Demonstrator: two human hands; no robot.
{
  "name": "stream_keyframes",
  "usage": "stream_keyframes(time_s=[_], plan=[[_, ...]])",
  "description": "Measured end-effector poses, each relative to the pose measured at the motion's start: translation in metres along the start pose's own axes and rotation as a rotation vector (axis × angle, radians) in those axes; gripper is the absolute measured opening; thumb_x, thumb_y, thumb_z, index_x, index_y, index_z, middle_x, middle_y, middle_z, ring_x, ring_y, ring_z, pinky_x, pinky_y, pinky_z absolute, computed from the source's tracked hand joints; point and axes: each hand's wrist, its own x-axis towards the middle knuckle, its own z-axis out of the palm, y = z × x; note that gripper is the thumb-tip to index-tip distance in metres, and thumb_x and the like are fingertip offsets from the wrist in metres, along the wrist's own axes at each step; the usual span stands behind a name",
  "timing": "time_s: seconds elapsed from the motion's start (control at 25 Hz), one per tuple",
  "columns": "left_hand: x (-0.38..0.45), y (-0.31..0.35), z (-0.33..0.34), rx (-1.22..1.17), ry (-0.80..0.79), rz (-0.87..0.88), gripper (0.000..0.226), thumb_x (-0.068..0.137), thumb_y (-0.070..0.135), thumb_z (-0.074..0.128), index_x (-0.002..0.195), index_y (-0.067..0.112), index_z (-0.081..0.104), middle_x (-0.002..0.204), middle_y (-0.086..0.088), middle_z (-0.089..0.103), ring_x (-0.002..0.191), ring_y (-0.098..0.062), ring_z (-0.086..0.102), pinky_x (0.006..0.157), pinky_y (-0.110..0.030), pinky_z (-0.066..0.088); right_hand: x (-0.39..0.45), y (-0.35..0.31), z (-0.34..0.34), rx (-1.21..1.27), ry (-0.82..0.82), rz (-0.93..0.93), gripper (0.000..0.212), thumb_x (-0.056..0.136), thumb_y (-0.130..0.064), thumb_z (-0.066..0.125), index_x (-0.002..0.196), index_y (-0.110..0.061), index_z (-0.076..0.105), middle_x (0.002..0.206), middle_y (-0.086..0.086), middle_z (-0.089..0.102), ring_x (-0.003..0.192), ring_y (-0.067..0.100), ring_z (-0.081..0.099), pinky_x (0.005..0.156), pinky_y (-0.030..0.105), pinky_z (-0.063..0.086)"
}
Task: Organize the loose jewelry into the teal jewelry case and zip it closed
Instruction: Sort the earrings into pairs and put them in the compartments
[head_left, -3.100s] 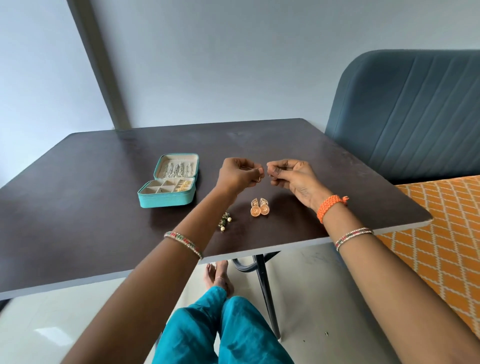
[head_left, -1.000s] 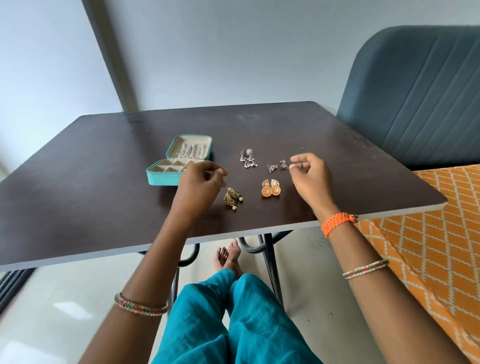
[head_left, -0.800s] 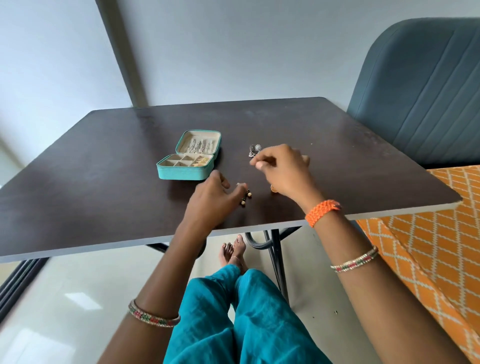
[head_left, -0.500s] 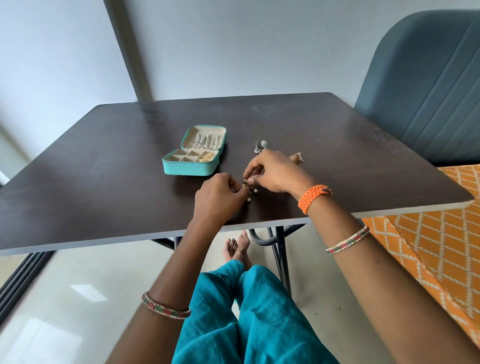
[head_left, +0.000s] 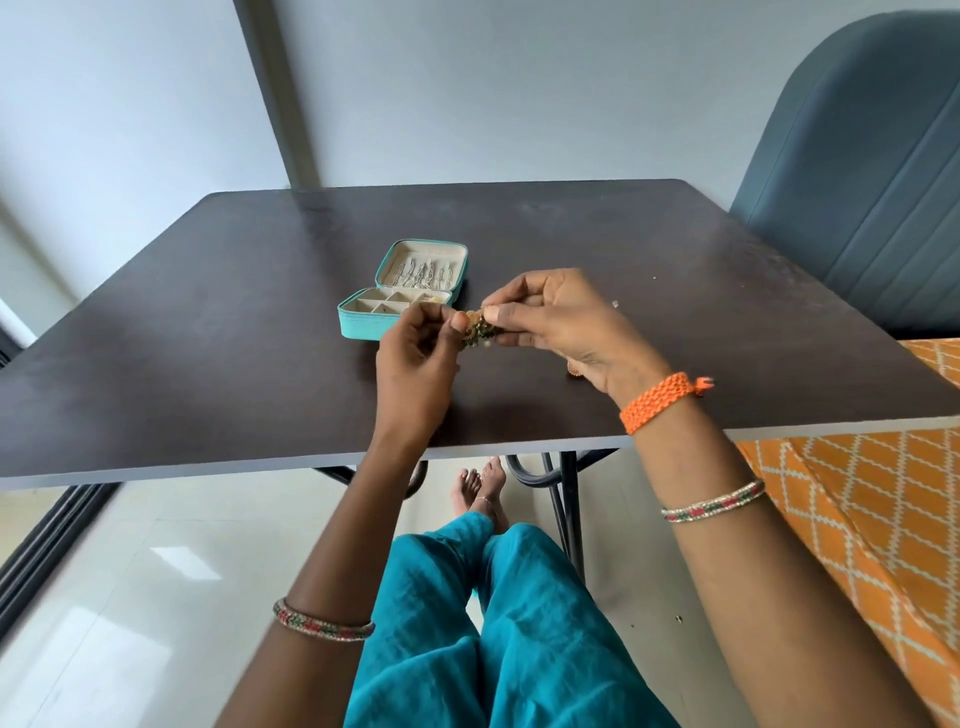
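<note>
Above the dark brown square table (head_left: 208, 332), your 2 hands meet over 1 small dark green and gold beaded earring cluster (head_left: 478, 331). Your left hand (head_left: 415, 364) pinches its left side between thumb and curled fingers, and your right hand (head_left: 561, 327) pinches its right side, thumb on top. The cluster may be 1 earring or a pair; the fingers hide too much to tell.

Just behind your left hand, 1 teal zip-around jewelry case (head_left: 402, 288) lies open on the table. Its upright lid holds a row of silvery pieces, too small to count. Its cream base is split into several small compartments; the far right one holds something pale gold, and the others look bare.

Under your right wrist, 1 round orange piece (head_left: 574, 370) peeks out on the table. You wear 1 braided orange wristband (head_left: 660, 401) and 2 beaded bangles, 1 on each forearm.
</note>
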Motion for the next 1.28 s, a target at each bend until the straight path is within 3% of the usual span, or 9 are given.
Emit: stream_keyframes(time_s=[0.2,0.36,0.52,0.64,0.8,0.96,1.28], plan=[[-0.005,-0.001,-0.002,-0.196,0.063,-0.121,0.009,0.093,0.01,0.057,0.088,0.017,0.056,0.071,-0.001,0.062,0.058,-0.005,0.05,0.054,-0.018,0.044,0.001,0.017,0.016,0.169,0.132,-0.039,0.013,0.087,0.002,0.06,0.084,-0.01,0.063,0.075,0.007,0.065,0.071,0.016,0.062,0.062,0.022,0.055],[-0.007,-0.002,-0.003,-0.227,0.033,-0.096,0.014,0.09,0.007,0.059,0.094,0.015,0.069,0.071,0.006,0.069,0.059,-0.002,0.054,0.055,-0.015,0.045,-0.003,0.037,0.024,0.317,0.1,-0.042,0.016,0.091,0.0,0.055,0.095,-0.008,0.068,0.08,0.003,0.068,0.077,0.011,0.062,0.075,0.028,0.055],[-0.007,-0.004,-0.004,-0.252,0.026,-0.159,0.016,0.088,0.006,0.06,0.1,0.013,0.069,0.08,0.007,0.074,0.073,-0.003,0.063,0.067,-0.014,0.052,-0.003,0.045,0.021,0.419,0.073,-0.025,0.024,0.091,0.006,0.049,0.098,-0.007,0.068,0.093,0.009,0.07,0.09,0.017,0.066,0.087,0.031,0.054],[-0.007,-0.004,-0.002,-0.245,0.033,-0.163,0.022,0.088,0.0,0.059,0.107,0.008,0.066,0.088,0.004,0.073,0.085,-0.005,0.067,0.081,-0.017,0.053,-0.002,0.046,0.019,0.416,0.072,-0.029,0.025,0.088,0.009,0.053,0.099,-0.007,0.069,0.09,0.004,0.073,0.09,0.013,0.067,0.083,0.024,0.053],[-0.006,-0.004,-0.005,-0.251,0.005,-0.156,0.025,0.088,-0.004,0.057,0.11,0.004,0.065,0.096,-0.003,0.071,0.089,-0.008,0.067,0.088,-0.021,0.052,-0.001,0.047,0.02,0.457,0.082,-0.045,0.022,0.088,0.007,0.054,0.099,-0.005,0.069,0.085,0.002,0.074,0.085,0.011,0.067,0.08,0.022,0.053],[-0.006,-0.003,-0.006,-0.255,-0.051,-0.187,0.021,0.087,-0.003,0.06,0.101,0.009,0.068,0.088,-0.001,0.073,0.083,-0.011,0.067,0.076,-0.021,0.056,0.0,0.051,0.019,0.479,0.09,-0.054,0.019,0.086,0.004,0.058,0.098,-0.005,0.069,0.086,0.005,0.074,0.085,0.011,0.067,0.076,0.018,0.052],[-0.007,-0.003,-0.004,-0.193,-0.004,-0.187,0.015,0.089,0.001,0.06,0.096,0.011,0.068,0.084,-0.01,0.071,0.067,-0.012,0.063,0.06,-0.018,0.055,-0.002,0.05,0.021,0.367,0.124,-0.041,0.015,0.088,-0.001,0.059,0.096,-0.007,0.07,0.087,0.004,0.072,0.081,0.011,0.065,0.071,0.021,0.051]])
